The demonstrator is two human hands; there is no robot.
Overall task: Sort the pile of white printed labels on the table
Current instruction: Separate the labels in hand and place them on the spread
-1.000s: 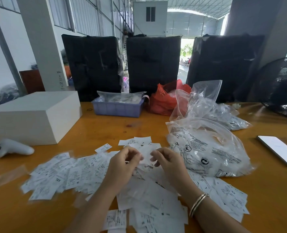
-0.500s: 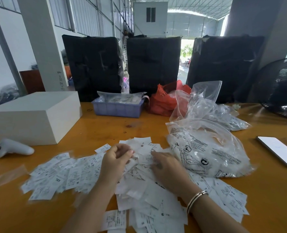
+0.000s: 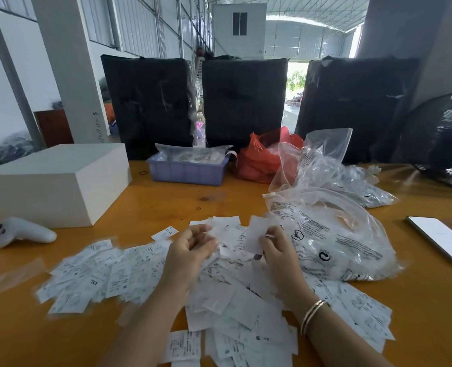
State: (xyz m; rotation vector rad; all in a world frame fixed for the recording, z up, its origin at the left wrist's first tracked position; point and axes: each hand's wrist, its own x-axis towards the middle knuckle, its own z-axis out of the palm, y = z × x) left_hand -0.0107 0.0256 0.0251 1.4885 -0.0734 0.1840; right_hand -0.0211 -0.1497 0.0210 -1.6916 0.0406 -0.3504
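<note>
I'm seeing the right hand (image 3: 275, 250) pinching one label (image 3: 256, 234) upright; the left hand (image 3: 190, 250) is curling loosely, seemingly holding nothing; the label pile (image 3: 219, 295) is lying under both hands' fingers.

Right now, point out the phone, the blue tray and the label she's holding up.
phone (image 3: 443, 239): head view, middle of its lit screen.
blue tray (image 3: 187, 172): head view, front wall.
held label (image 3: 256, 235): head view, middle of the sheet, above the right hand (image 3: 277, 250).

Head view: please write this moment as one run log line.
right hand: pinches one white printed label | left hand: curled above scattered white label pile | sorting unfinished
</note>
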